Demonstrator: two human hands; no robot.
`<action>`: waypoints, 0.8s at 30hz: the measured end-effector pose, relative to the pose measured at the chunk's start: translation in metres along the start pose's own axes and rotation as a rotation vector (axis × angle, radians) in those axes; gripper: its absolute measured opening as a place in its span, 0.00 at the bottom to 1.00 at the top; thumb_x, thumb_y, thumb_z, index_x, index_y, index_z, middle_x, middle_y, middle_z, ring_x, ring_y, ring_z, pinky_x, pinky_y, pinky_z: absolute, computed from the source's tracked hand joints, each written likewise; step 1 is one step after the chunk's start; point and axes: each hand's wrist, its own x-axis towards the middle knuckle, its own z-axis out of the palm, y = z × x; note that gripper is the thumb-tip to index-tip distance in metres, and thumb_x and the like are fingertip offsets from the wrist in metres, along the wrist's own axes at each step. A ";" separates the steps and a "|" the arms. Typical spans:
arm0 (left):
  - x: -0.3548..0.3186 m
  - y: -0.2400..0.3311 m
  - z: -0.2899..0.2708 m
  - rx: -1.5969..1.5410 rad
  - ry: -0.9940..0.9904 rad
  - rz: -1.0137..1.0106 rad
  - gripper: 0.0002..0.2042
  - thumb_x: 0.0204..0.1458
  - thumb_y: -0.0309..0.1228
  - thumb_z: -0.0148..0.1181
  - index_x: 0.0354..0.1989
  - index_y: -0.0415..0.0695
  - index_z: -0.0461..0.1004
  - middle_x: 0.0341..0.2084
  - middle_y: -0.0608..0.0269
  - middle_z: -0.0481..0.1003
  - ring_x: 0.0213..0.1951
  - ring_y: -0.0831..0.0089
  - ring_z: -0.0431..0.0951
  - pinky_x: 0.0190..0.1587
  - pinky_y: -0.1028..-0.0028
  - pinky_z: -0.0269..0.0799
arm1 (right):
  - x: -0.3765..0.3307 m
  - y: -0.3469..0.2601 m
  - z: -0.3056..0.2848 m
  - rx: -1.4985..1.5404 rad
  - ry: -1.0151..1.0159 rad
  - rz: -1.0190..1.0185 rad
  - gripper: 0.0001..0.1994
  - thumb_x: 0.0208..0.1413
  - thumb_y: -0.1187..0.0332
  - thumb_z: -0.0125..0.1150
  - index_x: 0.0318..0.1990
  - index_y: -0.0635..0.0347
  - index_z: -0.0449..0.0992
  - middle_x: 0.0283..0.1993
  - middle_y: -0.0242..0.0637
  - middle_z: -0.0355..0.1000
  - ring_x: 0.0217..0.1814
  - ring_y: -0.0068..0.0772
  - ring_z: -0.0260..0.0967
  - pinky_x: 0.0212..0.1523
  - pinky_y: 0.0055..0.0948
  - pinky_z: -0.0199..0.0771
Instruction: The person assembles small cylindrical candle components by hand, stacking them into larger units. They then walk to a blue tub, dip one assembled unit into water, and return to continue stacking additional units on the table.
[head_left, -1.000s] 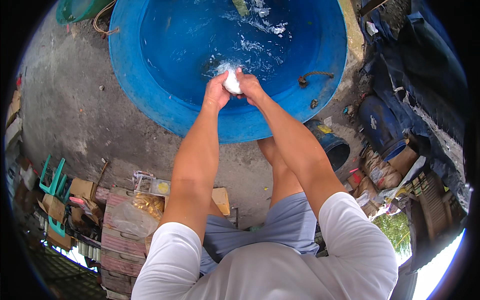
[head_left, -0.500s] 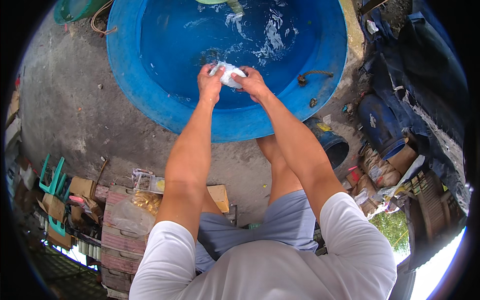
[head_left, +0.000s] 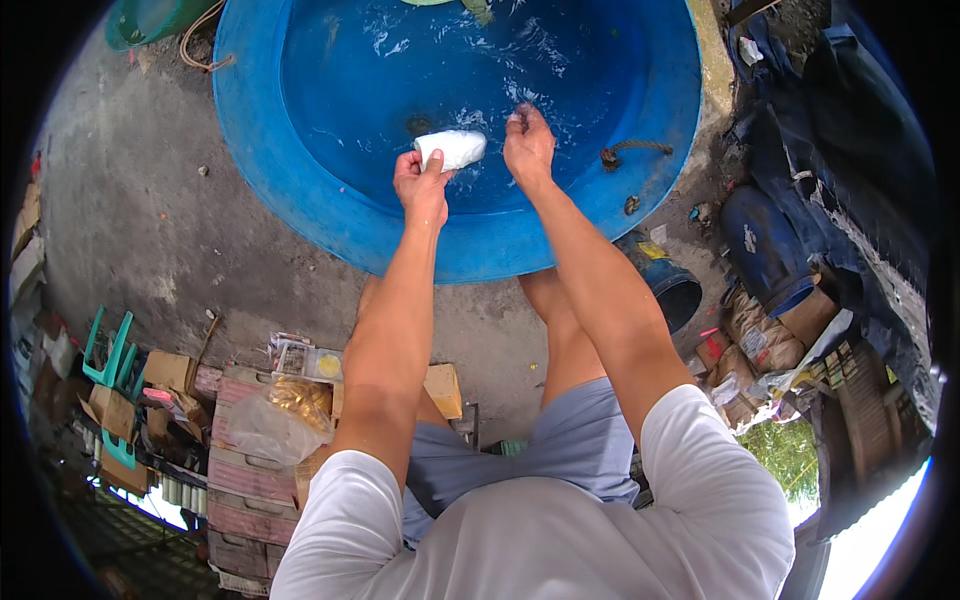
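Note:
Over the water in a large round blue tub [head_left: 330, 215], my left hand [head_left: 420, 185] grips a white rounded, roughly cylindrical object [head_left: 452, 150]. Its thumb lies on top and the fingers wrap the near left end. What the object is made of cannot be made out. To the right of it, apart from it, is my right hand [head_left: 530, 150], fingers loosely curled and partly apart, with nothing visible in them. Its fingertips are near the rippled water [head_left: 545, 60].
Short rope [head_left: 635, 150] loops from the tub's right rim. A pale green item [head_left: 475, 10] shows at the far edge. Dark blue barrels [head_left: 765, 240] and sheeting lie right. Pink-and-grey stacked crates [head_left: 250, 455], cardboard boxes [head_left: 170, 372] and a green plastic chair [head_left: 108, 350] stand lower left.
My right hand has let go of the white object and moved right and farther out. My left hand now holds it alone, and it shows a smoother, longer side.

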 end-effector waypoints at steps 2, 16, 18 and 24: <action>0.006 -0.008 -0.009 0.142 0.056 0.042 0.12 0.60 0.21 0.65 0.45 0.39 0.66 0.44 0.53 0.77 0.44 0.62 0.81 0.45 0.58 0.84 | -0.012 -0.045 0.006 0.236 -0.184 0.253 0.11 0.63 0.67 0.60 0.43 0.67 0.81 0.36 0.48 0.81 0.41 0.42 0.79 0.46 0.35 0.78; 0.007 0.034 0.008 0.220 -0.133 0.014 0.17 0.58 0.19 0.65 0.54 0.39 0.69 0.45 0.54 0.80 0.41 0.67 0.82 0.39 0.69 0.80 | -0.020 -0.025 -0.019 0.440 -0.420 0.452 0.27 0.65 0.55 0.62 0.60 0.71 0.75 0.63 0.57 0.73 0.64 0.45 0.73 0.60 0.39 0.73; 0.001 0.036 0.015 0.161 -0.165 -0.009 0.20 0.58 0.20 0.66 0.56 0.39 0.68 0.47 0.53 0.79 0.44 0.68 0.81 0.41 0.67 0.80 | -0.022 -0.026 -0.017 0.509 -0.573 0.356 0.26 0.65 0.56 0.63 0.59 0.72 0.76 0.59 0.52 0.76 0.61 0.42 0.75 0.57 0.37 0.74; -0.027 0.008 0.030 -0.078 -0.069 -0.208 0.24 0.57 0.27 0.69 0.61 0.46 0.68 0.53 0.62 0.77 0.52 0.64 0.80 0.51 0.60 0.79 | -0.035 -0.062 -0.011 0.001 -0.369 0.153 0.25 0.67 0.48 0.57 0.38 0.65 0.82 0.28 0.52 0.78 0.29 0.46 0.75 0.37 0.46 0.74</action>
